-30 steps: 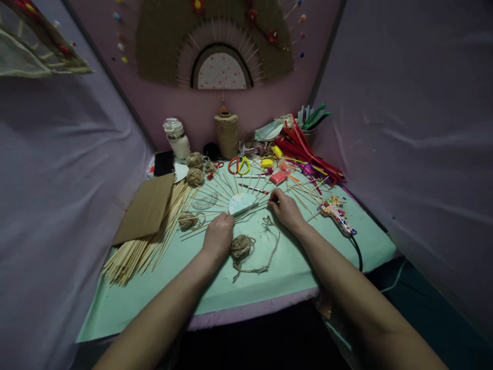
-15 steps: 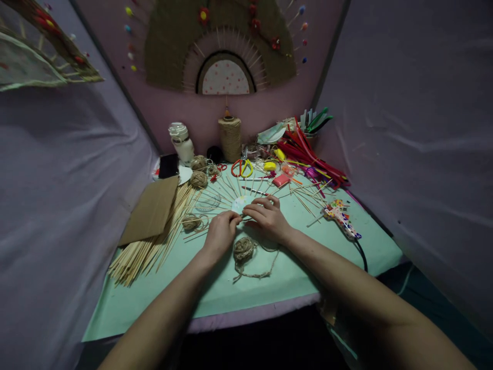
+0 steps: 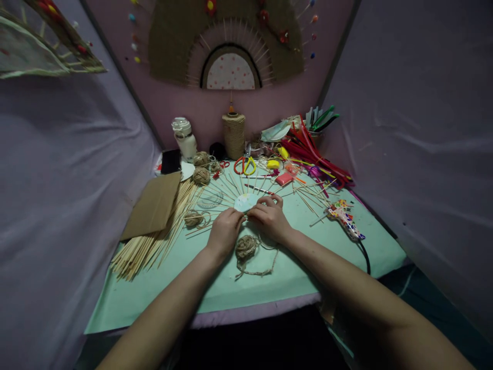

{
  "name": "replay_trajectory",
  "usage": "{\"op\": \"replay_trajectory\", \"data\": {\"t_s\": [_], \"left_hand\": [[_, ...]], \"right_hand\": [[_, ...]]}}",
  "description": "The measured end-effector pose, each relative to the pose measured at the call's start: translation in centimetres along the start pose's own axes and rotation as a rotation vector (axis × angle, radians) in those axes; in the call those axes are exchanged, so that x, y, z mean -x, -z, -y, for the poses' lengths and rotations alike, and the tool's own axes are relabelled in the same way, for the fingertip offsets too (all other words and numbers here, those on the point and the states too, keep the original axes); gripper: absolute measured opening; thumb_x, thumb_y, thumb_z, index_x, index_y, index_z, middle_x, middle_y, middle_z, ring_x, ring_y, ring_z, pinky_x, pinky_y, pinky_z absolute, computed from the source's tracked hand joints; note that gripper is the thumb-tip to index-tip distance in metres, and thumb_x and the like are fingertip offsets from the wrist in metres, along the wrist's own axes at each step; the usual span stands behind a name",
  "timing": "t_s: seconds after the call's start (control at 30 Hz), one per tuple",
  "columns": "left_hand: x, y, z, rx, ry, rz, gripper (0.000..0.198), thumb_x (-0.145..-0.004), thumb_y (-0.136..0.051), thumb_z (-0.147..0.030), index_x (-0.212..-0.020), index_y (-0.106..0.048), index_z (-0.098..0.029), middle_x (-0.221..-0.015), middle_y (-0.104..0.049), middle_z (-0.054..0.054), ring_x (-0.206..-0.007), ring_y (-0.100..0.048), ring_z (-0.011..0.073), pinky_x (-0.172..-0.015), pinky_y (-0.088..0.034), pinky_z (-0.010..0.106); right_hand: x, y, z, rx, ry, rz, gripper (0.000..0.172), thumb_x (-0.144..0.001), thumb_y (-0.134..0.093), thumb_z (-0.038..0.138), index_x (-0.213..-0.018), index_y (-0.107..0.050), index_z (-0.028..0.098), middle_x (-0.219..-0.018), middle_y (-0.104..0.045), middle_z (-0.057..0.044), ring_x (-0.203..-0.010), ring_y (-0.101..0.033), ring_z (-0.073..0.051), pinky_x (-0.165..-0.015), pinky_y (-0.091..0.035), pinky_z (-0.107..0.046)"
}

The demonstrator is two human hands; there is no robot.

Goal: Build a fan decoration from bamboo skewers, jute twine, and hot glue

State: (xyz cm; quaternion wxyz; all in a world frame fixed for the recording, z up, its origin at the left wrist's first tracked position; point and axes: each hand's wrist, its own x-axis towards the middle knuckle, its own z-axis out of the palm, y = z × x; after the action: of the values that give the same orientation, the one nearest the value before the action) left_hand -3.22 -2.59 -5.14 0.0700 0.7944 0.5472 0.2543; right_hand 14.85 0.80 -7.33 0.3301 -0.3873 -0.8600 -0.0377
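Note:
A pale round disc [image 3: 245,202] lies mid-table, with thin wooden sticks [image 3: 231,181] fanning out from it. My left hand [image 3: 226,230] is closed in a pinch at the disc's near edge. Close beside it, my right hand [image 3: 270,220] has its thumb and fingertips pressed together at the same edge, its other fingers bent over the disc. The small thing between the fingertips is hidden. Just below the hands sits a ball of twine [image 3: 245,247]; its loose strand loops right and passes up under my right hand.
Left are cardboard [image 3: 154,205] over a bundle of sticks [image 3: 140,252] and another twine ball [image 3: 193,218]. A glue gun [image 3: 345,220] lies right. Behind are scissors [image 3: 245,165], a twine spool [image 3: 233,136], a white-lidded bottle [image 3: 185,139] and red pipe cleaners [image 3: 308,149].
My fingertips have drawn closer together at the disc's near edge, the right fingers curling in more. The whole view has shifted slightly; the table items lie as before.

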Motion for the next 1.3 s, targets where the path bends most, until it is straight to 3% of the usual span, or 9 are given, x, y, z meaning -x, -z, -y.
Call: {"op": "replay_trajectory", "data": {"t_s": [0.23, 0.3, 0.47, 0.7, 0.87, 1.07, 1.3], "left_hand": [[0.4, -0.1, 0.5, -0.138, -0.001, 0.093, 0.020, -0.095, -0.051, -0.024, -0.090, -0.069, -0.016, -0.093, -0.068, 0.008, -0.089, -0.061, 0.0215, -0.081, -0.044, 0.031], [0.4, 0.2, 0.6, -0.177, 0.036, 0.079, 0.014, -0.092, -0.056, -0.024, -0.097, -0.067, -0.016, -0.099, -0.067, 0.009, -0.095, -0.059, 0.0232, -0.083, -0.043, 0.032], [-0.3, 0.8, 0.5, -0.328, 0.127, 0.083, 0.028, -0.083, -0.068, -0.026, -0.108, -0.060, -0.016, -0.110, -0.064, 0.012, -0.104, -0.054, 0.0282, -0.087, -0.039, 0.037], [-1.4, 0.2, 1.1, -0.359, 0.091, 0.125, 0.024, -0.090, -0.056, -0.024, -0.114, -0.057, -0.020, -0.113, -0.066, 0.012, -0.110, -0.052, 0.0291, -0.089, -0.034, 0.041], [-1.8, 0.5, 2.3, -0.315, -0.004, 0.154, 0.028, -0.095, -0.045, -0.020, -0.119, -0.058, -0.019, -0.103, -0.068, 0.011, -0.102, -0.059, 0.0250, -0.092, -0.034, 0.040], [-3.6, 3.6, 1.5, -0.283, -0.041, 0.136, 0.031, -0.094, -0.053, -0.029, -0.124, -0.061, -0.026, -0.103, -0.067, 0.007, -0.091, -0.062, 0.0233, -0.078, -0.041, 0.033], [-4.3, 6.6, -1.1, -0.261, -0.014, 0.098, 0.029, -0.093, -0.056, -0.035, -0.120, -0.065, -0.029, -0.105, -0.066, 0.004, -0.089, -0.063, 0.0191, -0.069, -0.042, 0.027]], "right_hand": [[-0.1, -0.4, 0.0, -0.019, 0.021, 0.053, 0.014, -0.094, -0.059, 0.030, -0.087, -0.071, 0.024, -0.081, -0.073, 0.000, -0.094, -0.051, -0.020, -0.094, -0.017, -0.042], [-0.1, -0.5, 0.0, -0.009, 0.006, 0.056, 0.014, -0.093, -0.060, 0.030, -0.087, -0.071, 0.025, -0.082, -0.073, 0.000, -0.094, -0.050, -0.020, -0.094, -0.017, -0.042], [0.0, -0.6, -0.2, 0.032, -0.027, 0.023, 0.012, -0.092, -0.062, 0.028, -0.086, -0.072, 0.027, -0.090, -0.073, -0.001, -0.096, -0.049, -0.021, -0.095, -0.016, -0.045], [-0.5, -0.8, -0.4, 0.063, -0.005, 0.042, 0.012, -0.091, -0.062, 0.027, -0.087, -0.073, 0.028, -0.084, -0.071, -0.001, -0.091, -0.048, -0.020, -0.095, -0.017, -0.044], [-1.2, -0.7, -0.2, 0.071, 0.007, 0.026, 0.014, -0.092, -0.060, 0.024, -0.091, -0.073, 0.028, -0.086, -0.071, -0.001, -0.090, -0.048, -0.020, -0.093, -0.018, -0.044], [-3.0, 2.4, 0.1, 0.089, -0.034, -0.101, 0.017, -0.096, -0.054, 0.028, -0.093, -0.071, 0.029, -0.088, -0.073, -0.001, -0.094, -0.049, -0.022, -0.095, -0.018, -0.044], [-4.9, 6.4, 0.9, 0.077, 0.004, -0.098, 0.020, -0.097, -0.053, 0.033, -0.088, -0.070, 0.029, -0.090, -0.073, 0.001, -0.094, -0.049, -0.021, -0.095, -0.019, -0.043]]}}
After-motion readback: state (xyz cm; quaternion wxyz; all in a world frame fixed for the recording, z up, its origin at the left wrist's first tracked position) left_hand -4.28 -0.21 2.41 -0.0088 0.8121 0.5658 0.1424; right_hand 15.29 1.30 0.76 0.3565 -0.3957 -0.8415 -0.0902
